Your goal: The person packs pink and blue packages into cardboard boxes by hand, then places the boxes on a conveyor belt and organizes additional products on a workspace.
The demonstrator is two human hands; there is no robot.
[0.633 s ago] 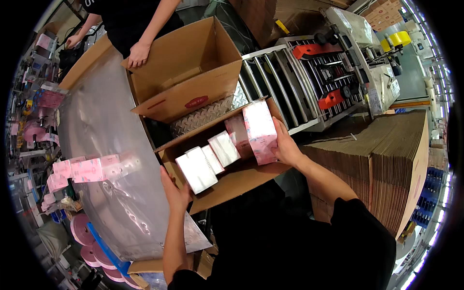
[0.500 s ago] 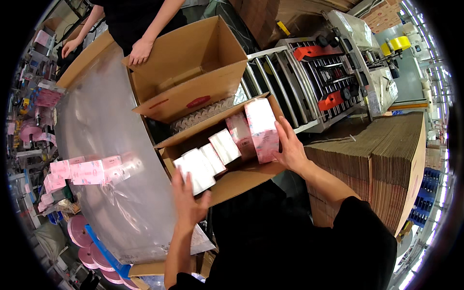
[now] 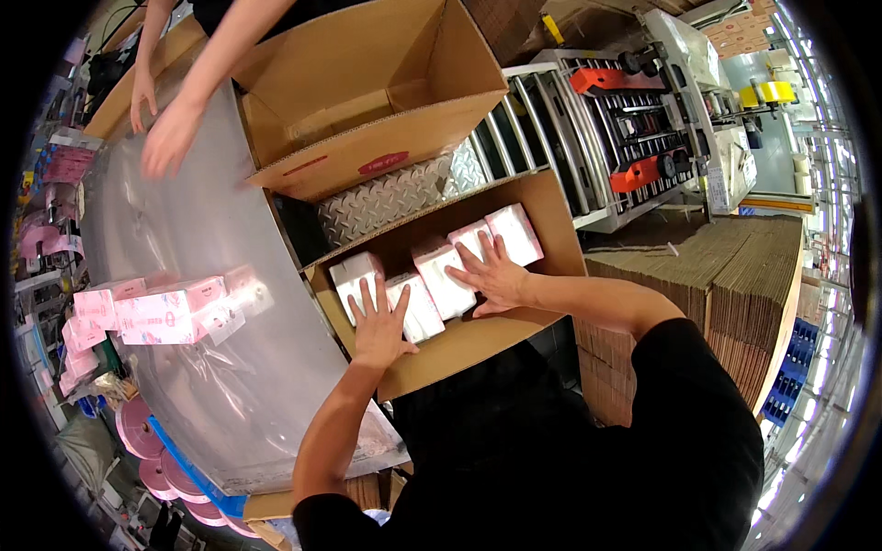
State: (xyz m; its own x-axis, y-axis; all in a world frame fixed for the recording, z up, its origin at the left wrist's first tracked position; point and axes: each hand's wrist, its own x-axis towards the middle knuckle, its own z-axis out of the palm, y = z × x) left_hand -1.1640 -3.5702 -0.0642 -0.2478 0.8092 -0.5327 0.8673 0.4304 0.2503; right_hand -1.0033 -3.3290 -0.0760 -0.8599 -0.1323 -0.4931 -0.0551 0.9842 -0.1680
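Note:
A row of several white-and-pink tissue packs (image 3: 446, 280) stands inside an open cardboard box (image 3: 432, 360) in front of me. My left hand (image 3: 378, 331) lies over the packs at the left end, fingers spread, palm near the box's front wall. On the packs toward the right rests my right hand (image 3: 498, 275), its fingers also spread. Neither hand is wrapped round a pack. The lower parts of the packs are hidden by the box wall and my hands.
A second open box (image 3: 358, 92) stands beyond mine. A co-worker's hands (image 3: 175, 138) reach over the grey metal table (image 3: 211, 395) at left, which bears more pink packs (image 3: 161, 310). A roller conveyor (image 3: 519, 124) runs at far right; flattened cartons (image 3: 707, 275) are stacked at right.
The packs now sit lower and more evenly in the box. My right hand moved left onto them. The co-worker's hand left the far box and swung over the table.

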